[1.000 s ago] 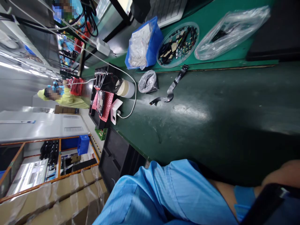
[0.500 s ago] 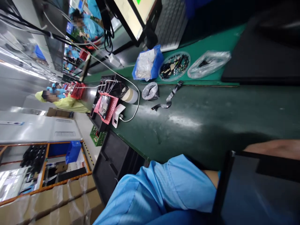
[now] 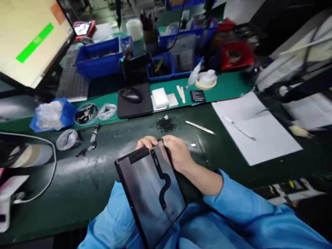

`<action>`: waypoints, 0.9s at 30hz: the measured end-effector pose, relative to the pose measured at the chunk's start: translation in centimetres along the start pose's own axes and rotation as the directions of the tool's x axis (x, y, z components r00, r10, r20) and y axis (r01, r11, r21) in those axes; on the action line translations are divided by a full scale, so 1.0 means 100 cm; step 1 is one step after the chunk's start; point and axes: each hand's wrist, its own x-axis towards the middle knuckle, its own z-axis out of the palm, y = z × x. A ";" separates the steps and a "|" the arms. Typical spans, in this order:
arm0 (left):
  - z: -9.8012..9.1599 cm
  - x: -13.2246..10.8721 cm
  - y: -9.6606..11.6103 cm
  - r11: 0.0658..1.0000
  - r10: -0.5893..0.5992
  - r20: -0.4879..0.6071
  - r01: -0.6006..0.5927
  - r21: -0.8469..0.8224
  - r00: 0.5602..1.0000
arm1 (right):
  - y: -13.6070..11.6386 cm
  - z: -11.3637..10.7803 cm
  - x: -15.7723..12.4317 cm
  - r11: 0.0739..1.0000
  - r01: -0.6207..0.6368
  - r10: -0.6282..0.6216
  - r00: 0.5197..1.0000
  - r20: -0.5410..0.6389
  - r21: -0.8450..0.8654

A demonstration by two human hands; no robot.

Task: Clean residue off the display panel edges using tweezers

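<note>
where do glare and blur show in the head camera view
Head view: pale glare on the green bench, left of the held panel; head view: cloudy reflections across that panel; head view: print on the black card too soft to read.

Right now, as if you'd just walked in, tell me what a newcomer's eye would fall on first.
Most likely the glossy dark panel in the lower middle, with a curvy black ribbon cable across its face and the left hand and right hand at its far end. Next, perhaps the bright green bar on the monitor at top left, then the white sheet on the right.
</note>
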 end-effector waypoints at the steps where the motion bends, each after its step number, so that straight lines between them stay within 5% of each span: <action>1: 0.000 0.000 -0.002 0.999 -0.009 0.027 0.009 -0.032 1.000 | -0.002 0.000 -0.001 1.000 -0.003 0.002 1.000 0.003 0.005; 12: -0.009 -0.008 0.005 0.993 -0.005 0.153 0.022 -0.112 0.988 | -0.006 -0.003 -0.006 1.000 -0.008 0.007 0.998 0.055 0.026; 27: 0.013 -0.015 0.017 0.996 -0.029 0.020 0.030 -0.080 0.999 | -0.008 -0.003 -0.007 0.998 -0.038 0.034 0.997 0.073 0.052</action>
